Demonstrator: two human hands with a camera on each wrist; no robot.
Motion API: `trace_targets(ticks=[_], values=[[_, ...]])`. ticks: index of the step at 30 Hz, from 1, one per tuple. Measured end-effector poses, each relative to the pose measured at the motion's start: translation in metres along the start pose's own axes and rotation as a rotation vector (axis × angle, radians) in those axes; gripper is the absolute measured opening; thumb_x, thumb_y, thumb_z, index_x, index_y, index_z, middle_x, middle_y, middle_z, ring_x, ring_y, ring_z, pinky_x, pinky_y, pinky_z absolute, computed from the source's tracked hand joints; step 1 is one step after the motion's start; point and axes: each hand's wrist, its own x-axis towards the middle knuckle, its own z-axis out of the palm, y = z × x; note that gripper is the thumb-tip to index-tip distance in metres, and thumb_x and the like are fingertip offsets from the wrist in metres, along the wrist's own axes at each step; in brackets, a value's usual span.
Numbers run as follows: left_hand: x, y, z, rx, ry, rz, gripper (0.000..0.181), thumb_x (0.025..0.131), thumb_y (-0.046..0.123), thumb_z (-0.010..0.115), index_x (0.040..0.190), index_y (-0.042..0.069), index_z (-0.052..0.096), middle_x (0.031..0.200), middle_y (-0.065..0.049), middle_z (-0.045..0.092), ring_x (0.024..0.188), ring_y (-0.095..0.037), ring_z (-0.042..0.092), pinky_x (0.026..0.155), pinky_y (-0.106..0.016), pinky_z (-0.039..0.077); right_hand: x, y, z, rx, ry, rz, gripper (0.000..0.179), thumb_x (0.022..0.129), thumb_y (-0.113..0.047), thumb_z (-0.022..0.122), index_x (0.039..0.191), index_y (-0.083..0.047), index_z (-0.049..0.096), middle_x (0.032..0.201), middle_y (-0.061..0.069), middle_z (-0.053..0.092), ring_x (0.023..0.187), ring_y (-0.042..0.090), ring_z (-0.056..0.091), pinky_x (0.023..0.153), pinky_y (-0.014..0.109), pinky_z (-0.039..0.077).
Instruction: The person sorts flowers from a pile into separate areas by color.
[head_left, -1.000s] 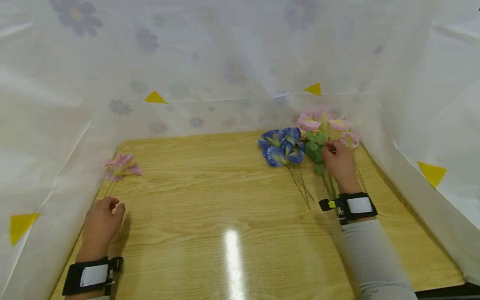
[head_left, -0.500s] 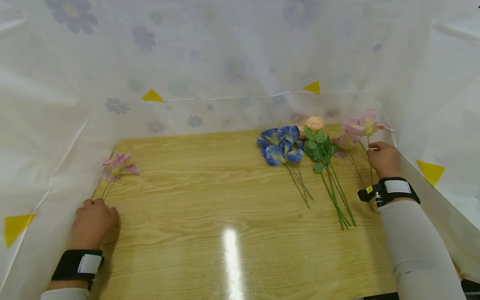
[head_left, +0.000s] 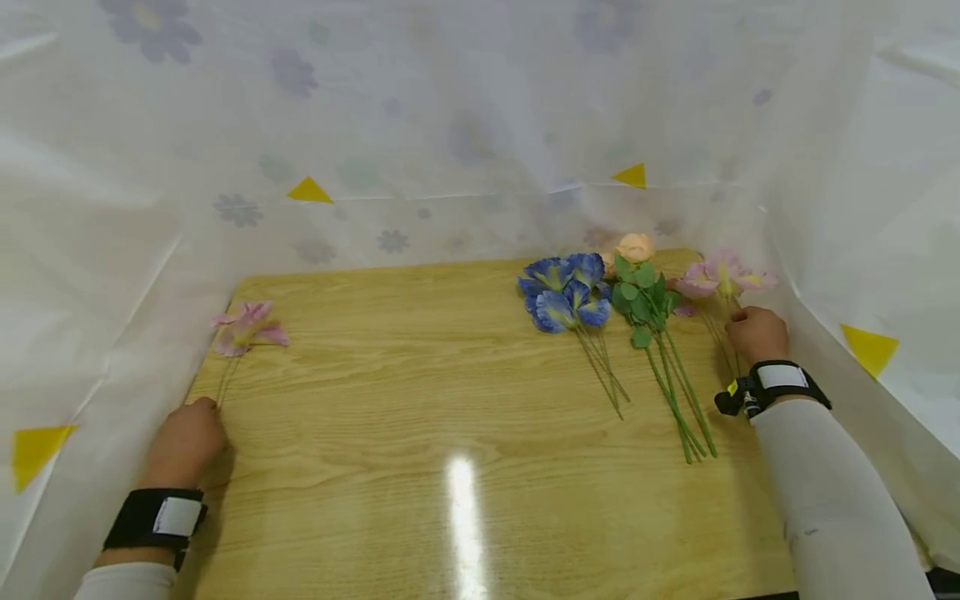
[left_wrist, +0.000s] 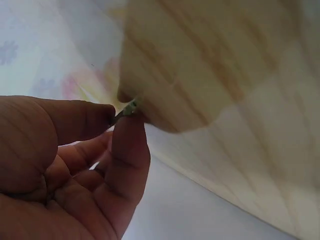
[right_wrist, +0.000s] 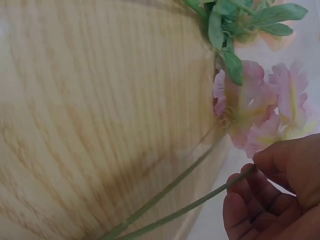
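At the table's left edge lies a pink artificial flower (head_left: 243, 331) on thin stems. My left hand (head_left: 186, 437) is at the lower end of them. The left wrist view shows its thumb and index finger pinching a small green stem (left_wrist: 129, 109). Near the right edge my right hand (head_left: 759, 335) pinches the stem (right_wrist: 220, 190) of another pink flower (head_left: 723, 275), just below the bloom. That flower overlaps more pink petals (right_wrist: 245, 107) beside it. The right hand's other fingers curl loosely.
Left of the right hand lie peach roses (head_left: 634, 247) with green leaves (head_left: 639, 304) and long stems, then blue flowers (head_left: 566, 292) on thin stems. White sheeting (head_left: 465, 125) with yellow triangles (head_left: 310, 191) walls the wooden table (head_left: 390, 400) at back and sides.
My right hand has carried its pink flower rightward off the peach roses, then lowered it by the right edge. My left hand has moved slightly left and down onto the left flower's stem.
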Motion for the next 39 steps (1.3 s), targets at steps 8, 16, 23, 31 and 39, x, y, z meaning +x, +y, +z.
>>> trace_targets(ticks=[8, 16, 23, 31, 39], values=[[-0.003, -0.001, 0.002, -0.096, -0.046, -0.12, 0.038, 0.091, 0.005, 0.046, 0.118, -0.022, 0.046, 0.108, -0.045, 0.055, 0.09, -0.06, 0.057, 0.072, -0.062, 0.047, -0.012, 0.005, -0.002, 0.048, 0.054, 0.008, 0.044, 0.096, -0.024, 0.047, 0.1, 0.016, 0.065, 0.095, 0.035, 0.063, 0.08, 0.045, 0.057, 0.061, 0.046, 0.045], [-0.004, 0.04, 0.009, -0.176, 0.015, -0.129, 0.034, 0.099, 0.007, 0.051, 0.12, -0.019, 0.044, 0.089, -0.031, 0.061, 0.067, -0.035, 0.06, 0.054, -0.044, 0.046, -0.035, -0.025, 0.003, 0.178, 0.197, 0.017, 0.04, 0.1, -0.022, 0.046, 0.109, 0.013, 0.063, 0.1, 0.034, 0.062, 0.086, 0.046, 0.056, 0.072, 0.054, 0.044], [-0.002, 0.095, 0.026, -0.251, 0.044, -0.078, 0.024, 0.1, 0.009, 0.05, 0.112, -0.013, 0.049, 0.084, -0.022, 0.059, 0.063, -0.027, 0.055, 0.053, -0.038, 0.042, -0.043, -0.073, 0.024, 0.326, 0.202, -0.076, 0.036, 0.102, -0.025, 0.049, 0.107, 0.005, 0.069, 0.095, 0.021, 0.064, 0.071, 0.026, 0.051, 0.06, 0.037, 0.04], [0.004, 0.14, 0.035, -0.359, 0.056, -0.023, 0.021, 0.103, 0.009, 0.048, 0.116, -0.007, 0.048, 0.085, -0.016, 0.057, 0.062, -0.024, 0.05, 0.054, -0.035, 0.039, -0.057, -0.142, 0.053, 0.574, -0.007, -0.147, 0.041, 0.104, -0.035, 0.05, 0.119, 0.001, 0.065, 0.105, 0.022, 0.064, 0.082, 0.023, 0.061, 0.064, 0.03, 0.048], [0.01, 0.181, 0.042, -0.472, 0.131, 0.048, 0.018, 0.102, 0.011, 0.052, 0.114, -0.003, 0.05, 0.089, -0.015, 0.059, 0.068, -0.024, 0.055, 0.056, -0.033, 0.042, -0.086, -0.215, 0.091, 0.811, -0.324, -0.219, 0.033, 0.103, -0.03, 0.056, 0.122, -0.003, 0.061, 0.114, 0.025, 0.06, 0.101, 0.043, 0.059, 0.087, 0.058, 0.048]])
